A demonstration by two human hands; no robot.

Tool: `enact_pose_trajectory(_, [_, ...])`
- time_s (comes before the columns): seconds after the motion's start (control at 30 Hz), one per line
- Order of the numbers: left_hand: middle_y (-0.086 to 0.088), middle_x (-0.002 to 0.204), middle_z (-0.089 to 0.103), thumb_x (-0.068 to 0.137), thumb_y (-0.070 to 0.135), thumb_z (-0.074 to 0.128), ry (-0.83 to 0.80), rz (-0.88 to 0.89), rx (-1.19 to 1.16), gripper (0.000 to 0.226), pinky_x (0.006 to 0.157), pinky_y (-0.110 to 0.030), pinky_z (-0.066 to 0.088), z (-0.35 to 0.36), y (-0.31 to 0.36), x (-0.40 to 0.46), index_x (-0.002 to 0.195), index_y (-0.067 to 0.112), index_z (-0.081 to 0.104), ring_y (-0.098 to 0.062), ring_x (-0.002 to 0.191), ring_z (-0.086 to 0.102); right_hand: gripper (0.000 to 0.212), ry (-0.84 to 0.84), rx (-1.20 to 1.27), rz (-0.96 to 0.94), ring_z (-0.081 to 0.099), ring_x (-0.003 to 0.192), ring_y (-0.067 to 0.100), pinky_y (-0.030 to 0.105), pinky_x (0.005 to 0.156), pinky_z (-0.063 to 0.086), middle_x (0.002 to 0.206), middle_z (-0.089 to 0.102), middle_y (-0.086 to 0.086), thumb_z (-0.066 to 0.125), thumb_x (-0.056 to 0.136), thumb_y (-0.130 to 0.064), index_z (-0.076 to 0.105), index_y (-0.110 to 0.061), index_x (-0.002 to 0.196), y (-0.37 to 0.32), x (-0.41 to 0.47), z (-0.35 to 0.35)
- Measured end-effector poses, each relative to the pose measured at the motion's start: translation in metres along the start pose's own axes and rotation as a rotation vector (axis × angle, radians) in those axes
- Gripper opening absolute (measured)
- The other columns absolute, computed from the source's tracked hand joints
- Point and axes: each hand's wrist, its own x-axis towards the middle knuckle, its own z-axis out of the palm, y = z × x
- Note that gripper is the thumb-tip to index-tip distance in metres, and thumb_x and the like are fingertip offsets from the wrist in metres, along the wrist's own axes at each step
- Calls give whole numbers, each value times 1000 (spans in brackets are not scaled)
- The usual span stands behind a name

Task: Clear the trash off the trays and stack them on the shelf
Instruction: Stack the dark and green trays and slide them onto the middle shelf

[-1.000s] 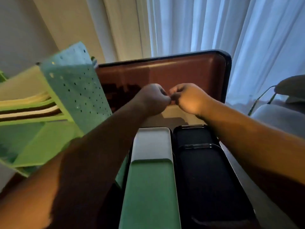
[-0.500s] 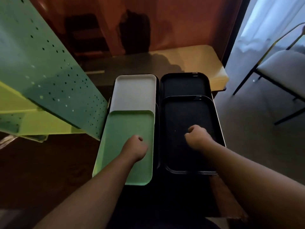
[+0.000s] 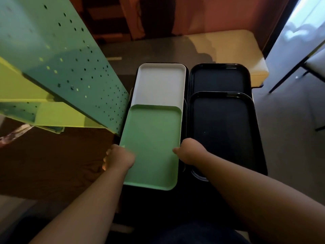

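Your two bare forearms reached in from the near edge. Your left hand (image 3: 119, 158) sat on the left rim of the green tray (image 3: 152, 147), near its near end, with the fingers (image 3: 107, 156) curled down over the outside of the rim, gripping it. Your right hand (image 3: 190, 152) was on the opposite, right rim of the same tray, closed around that edge, its knuckles over the narrow gap beside the near black tray (image 3: 223, 131).

The green tray lay nearest you in the left column, its bed bare, and its far end overlapped the near end of the white tray (image 3: 160, 83), which lay farther away and was also bare. In the right column, the near black tray overlapped the far black tray (image 3: 219, 77) in the same way, and I saw no trash on either. Both columns sat just beside each other on a dark surface; what lay under them I could not tell.

To the left, a green shelf (image 3: 58, 55) with a perforated side panel stood close to the left edges of the green and white trays. Beyond the trays was a pale desk (image 3: 233, 48), partly in shadow, with a reddish wall (image 3: 228, 13) behind it. At the far right, a chair (image 3: 299, 67) with thin dark legs stood on the grey floor (image 3: 288, 134).
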Motion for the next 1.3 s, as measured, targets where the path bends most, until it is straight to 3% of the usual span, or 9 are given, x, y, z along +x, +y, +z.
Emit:
enact_pose_trajectory(0.07, [-16, 137, 51, 86, 29, 55, -11, 23, -51, 54, 88, -44, 44, -2, -5, 7, 135, 9, 46, -40, 120, 52, 24, 27, 23, 8, 53, 64, 21, 28, 51, 39, 74, 57, 4, 54, 95, -20, 54, -12, 72, -5, -1, 3])
enact_pose_trajectory(0.17, [-14, 126, 57, 74, 36, 54, -81, 54, -118, 57, 92, -46, 52, -4, -5, 9, 125, 11, 53, -38, 109, 59, 22, 128, 3, -34, 62, 94, 33, 35, 76, 50, 107, 60, 12, 40, 102, -17, 56, -4, 107, -15, -11, 4])
enact_pose_trajectory(0.23, [-14, 128, 53, 75, 40, 57, -99, 78, -115, 59, 94, -48, 52, -6, -4, 7, 126, 11, 53, -38, 111, 57, 27, 225, -8, -78, 59, 100, 34, 39, 83, 49, 111, 55, 14, 32, 106, -18, 49, -2, 120, -20, -16, 5])
enact_pose_trajectory(0.4, [-15, 144, 43, 80, 30, 62, -131, 223, -227, 76, 104, -48, 47, -21, 5, 7, 148, 12, 33, -37, 124, 52, 20, 361, 377, -41, 50, 69, 24, 39, 62, 41, 84, 58, 14, 40, 103, -23, 48, -7, 96, -15, 1, -5])
enact_pose_trajectory(0.57, [-13, 160, 20, 88, 23, 63, -70, 428, -292, 93, 118, -45, 31, -39, 42, 9, 159, 15, 4, -34, 144, 30, 21, 499, 380, -58, 55, 76, 31, 41, 67, 44, 88, 61, 16, 42, 104, -22, 53, -4, 102, -28, 36, -47])
enact_pose_trajectory(0.77, [-16, 154, 28, 86, 26, 58, -57, 463, -269, 89, 111, -49, 39, -45, 89, 44, 158, 12, 7, -36, 134, 41, 27, 562, 328, -39, 49, 70, 24, 38, 62, 38, 88, 59, 17, 38, 106, -23, 53, -1, 109, -45, 85, -76])
enact_pose_trajectory(1.1, [-14, 158, 30, 86, 19, 49, -99, 444, -216, 76, 115, -51, 33, -29, 99, 78, 155, 8, 20, -37, 141, 35, 36, 466, 232, 120, 59, 110, 36, 50, 95, 52, 131, 52, 16, 45, 99, -25, 50, -7, 130, -63, 113, -67])
enact_pose_trajectory(1.2, [-13, 164, 21, 92, 13, 44, -96, 431, -176, 73, 121, -46, 24, -26, 98, 79, 158, 6, 13, -35, 148, 23, 37, 415, 209, 163, 59, 114, 37, 47, 97, 52, 131, 56, 14, 48, 94, -19, 53, -7, 129, -70, 114, -68])
enact_pose_trajectory(1.3, [-16, 162, 24, 91, 13, 44, -101, 406, -187, 74, 117, -49, 31, -24, 96, 81, 157, 5, 13, -38, 143, 32, 28, 409, 226, 174, 61, 110, 36, 44, 92, 54, 118, 63, 13, 49, 93, -13, 58, -7, 119, -71, 119, -72])
